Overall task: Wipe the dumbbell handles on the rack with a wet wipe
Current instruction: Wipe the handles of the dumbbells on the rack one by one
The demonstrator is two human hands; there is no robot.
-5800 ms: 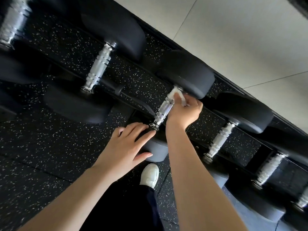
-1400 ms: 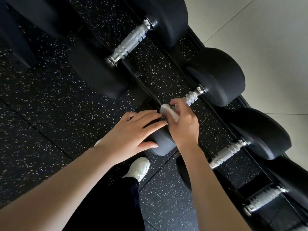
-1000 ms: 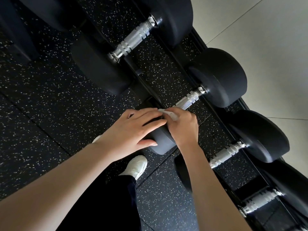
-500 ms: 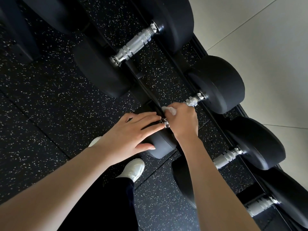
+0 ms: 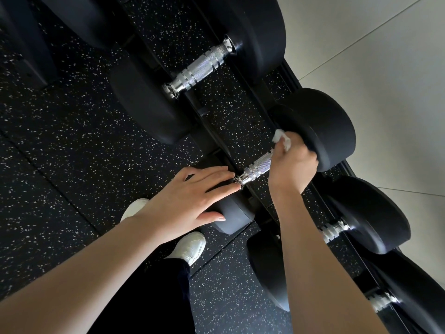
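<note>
Black dumbbells with knurled chrome handles lie in a row on a low black rack [image 5: 292, 75]. My right hand [image 5: 292, 165] is closed around the far end of the middle dumbbell's handle [image 5: 256, 168], with a white wet wipe [image 5: 281, 138] bunched in it and sticking out by the far head [image 5: 322, 126]. The near half of that handle is bare. My left hand [image 5: 190, 201] lies flat, fingers spread, on the same dumbbell's near head [image 5: 232, 219].
A larger dumbbell handle [image 5: 199, 68] lies up-left, and smaller handles [image 5: 333, 231] follow down-right. Speckled black rubber flooring [image 5: 60, 153] is on the left, a pale tiled wall [image 5: 385, 56] on the right. My white shoes [image 5: 190, 247] stand below the rack.
My right hand has slid with the wipe along the handle from its near end to the far end, uncovering the near part. My left hand has stayed on the near head.
</note>
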